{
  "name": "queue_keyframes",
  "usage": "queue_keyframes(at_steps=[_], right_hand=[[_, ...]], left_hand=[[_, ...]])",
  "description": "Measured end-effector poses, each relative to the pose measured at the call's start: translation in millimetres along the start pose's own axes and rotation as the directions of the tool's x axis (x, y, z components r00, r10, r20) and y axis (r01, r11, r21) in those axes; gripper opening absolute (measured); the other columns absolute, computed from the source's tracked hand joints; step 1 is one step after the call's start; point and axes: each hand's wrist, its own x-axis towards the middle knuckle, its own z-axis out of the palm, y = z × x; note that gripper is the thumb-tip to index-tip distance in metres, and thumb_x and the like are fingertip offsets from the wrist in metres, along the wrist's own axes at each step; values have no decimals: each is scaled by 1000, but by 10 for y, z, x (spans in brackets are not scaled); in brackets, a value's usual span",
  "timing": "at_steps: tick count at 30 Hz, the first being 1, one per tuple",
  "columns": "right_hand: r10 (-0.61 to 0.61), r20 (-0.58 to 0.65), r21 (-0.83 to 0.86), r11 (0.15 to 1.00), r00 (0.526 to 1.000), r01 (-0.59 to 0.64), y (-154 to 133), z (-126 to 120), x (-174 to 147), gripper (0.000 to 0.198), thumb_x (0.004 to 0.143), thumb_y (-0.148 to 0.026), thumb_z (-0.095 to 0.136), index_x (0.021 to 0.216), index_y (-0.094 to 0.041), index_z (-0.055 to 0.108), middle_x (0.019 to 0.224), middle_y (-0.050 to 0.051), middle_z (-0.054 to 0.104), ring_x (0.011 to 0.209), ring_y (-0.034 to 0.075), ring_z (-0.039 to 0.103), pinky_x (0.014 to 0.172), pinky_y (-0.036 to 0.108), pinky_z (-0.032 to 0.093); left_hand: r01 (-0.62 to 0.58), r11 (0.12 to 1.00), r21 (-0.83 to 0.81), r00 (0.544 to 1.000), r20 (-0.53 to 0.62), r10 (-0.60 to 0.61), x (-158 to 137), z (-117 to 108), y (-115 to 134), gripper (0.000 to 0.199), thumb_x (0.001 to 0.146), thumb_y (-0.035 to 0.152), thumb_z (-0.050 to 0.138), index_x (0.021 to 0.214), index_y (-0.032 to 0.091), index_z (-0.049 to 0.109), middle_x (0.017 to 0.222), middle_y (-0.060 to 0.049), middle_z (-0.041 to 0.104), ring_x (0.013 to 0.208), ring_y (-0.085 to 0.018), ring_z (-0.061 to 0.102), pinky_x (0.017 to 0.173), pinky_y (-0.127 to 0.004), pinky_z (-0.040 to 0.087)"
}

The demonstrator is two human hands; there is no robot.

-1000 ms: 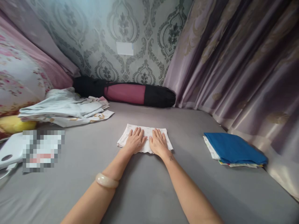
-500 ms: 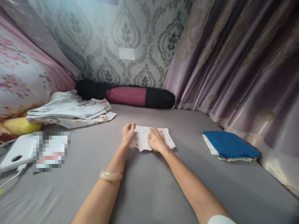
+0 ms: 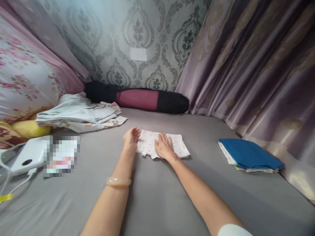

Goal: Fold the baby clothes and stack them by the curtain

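Through the head view I observe the right hand (image 3: pixel 164 147) pressed flat, fingers extended and slightly spread, on the folded white cloth (image 3: pixel 179 142). The left hand (image 3: pixel 130 139) is at the cloth's left edge, fingers loosely curled and not gripping; I cannot determine whether they contact the fabric. The cloth lies on the grey sheet (image 3: pixel 157 196), centrally in front of both arms.

Relative to one second ago, when both palms lay on the cloth, the left hand is off its top face, and a small white tag (image 3: pixel 144 154) now shows at the near edge. The right hand remains on the cloth.

Pose: both forearms reach forward and converge; the left, wearing a bangle (image 3: pixel 118 182), ends with the palm turned inward.
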Motion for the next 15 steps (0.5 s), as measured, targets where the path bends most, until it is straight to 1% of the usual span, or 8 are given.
queue_keyframes(at_steps=[3,5,8,12,15], right_hand=[[0,5,1,1000,1000,0,1,1,6,59,98,-36,23,147,-4,32,156,15,26,145,27,19,117,47,8],[8,20,-1,1000,1000,-8,-7,-19,10,59,98,-36,24,147,-4,33,156,15,26,145,27,19,117,48,9],[18,41,-4,1000,999,-18,-51,-68,8,57,98,-34,25,146,-5,34,156,16,26,145,27,19,116,49,9],[-20,39,20,1000,999,19,-182,-114,1,56,97,-31,26,146,-3,34,156,17,27,145,27,19,116,48,9],[-42,47,36,999,998,40,-291,-111,8,55,98,-31,26,146,-6,34,156,16,27,145,26,19,117,47,9]], left_hand=[[55,997,-47,998,-9,-55,-10,-8,36,11,77,14,55,68,15,62,64,-1,64,58,-9,62,57,-18,45],[71,996,-62,997,-11,-72,-11,-17,53,11,76,13,54,68,15,61,63,-1,63,57,-9,61,57,-18,44],[79,994,-71,997,-12,-80,-5,-29,70,10,74,13,54,68,16,61,63,-1,62,56,-9,61,56,-18,44],[82,994,-78,997,-8,-83,11,-46,82,9,73,13,53,68,16,60,64,0,62,56,-8,60,56,-18,43],[78,994,-73,997,-1,-78,26,-58,84,7,71,14,55,67,17,59,64,0,62,56,-8,60,57,-18,43]])
